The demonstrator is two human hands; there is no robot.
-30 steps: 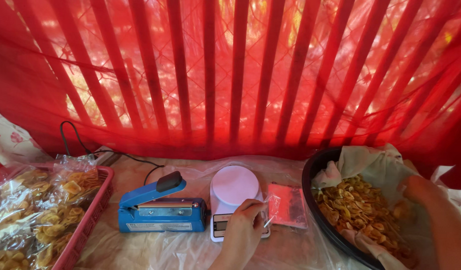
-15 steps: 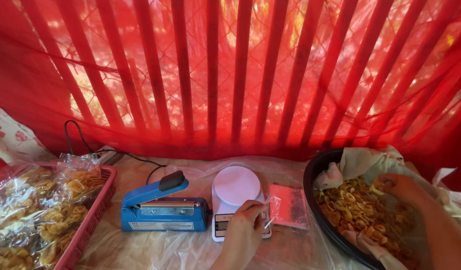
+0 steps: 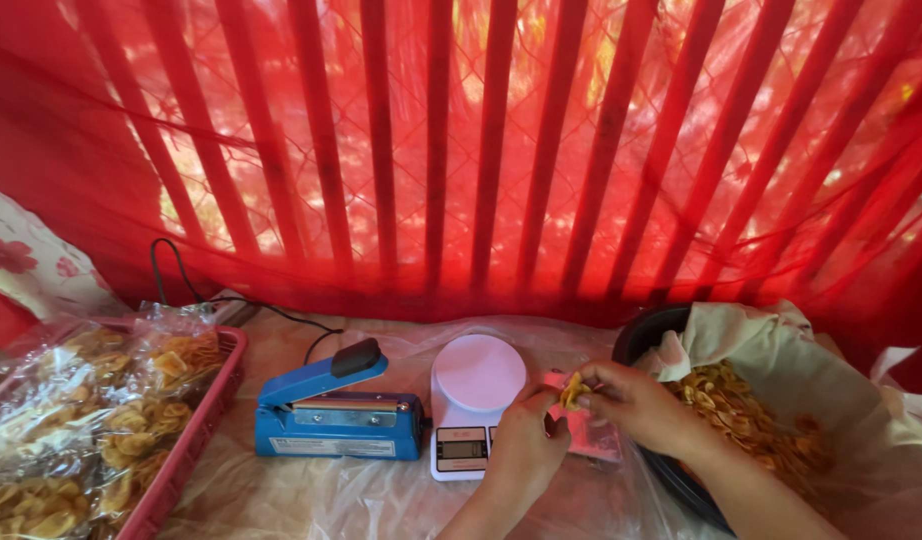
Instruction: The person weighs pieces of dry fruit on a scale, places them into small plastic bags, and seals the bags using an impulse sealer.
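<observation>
Two hands meet just before the small white digital kitchen scale (image 3: 473, 398): a yellow fried chip (image 3: 573, 390) is pinched in the right hand (image 3: 636, 405), its grip narrow, while the left hand (image 3: 523, 450) is curled at a clear plastic bag (image 3: 593, 440). Beyond, a black paper-lined bowl of chips (image 3: 751, 410) and a blue heat sealer (image 3: 336, 415) are seen on the desk (image 3: 311, 500).

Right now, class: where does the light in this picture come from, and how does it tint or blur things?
Head view: daylight comes from behind, through the red curtain, leaving bright blown-out patches between its dark folds; a red cast tints the white scale and the plastic sheet; the left hand and right hand look slightly soft.
</observation>
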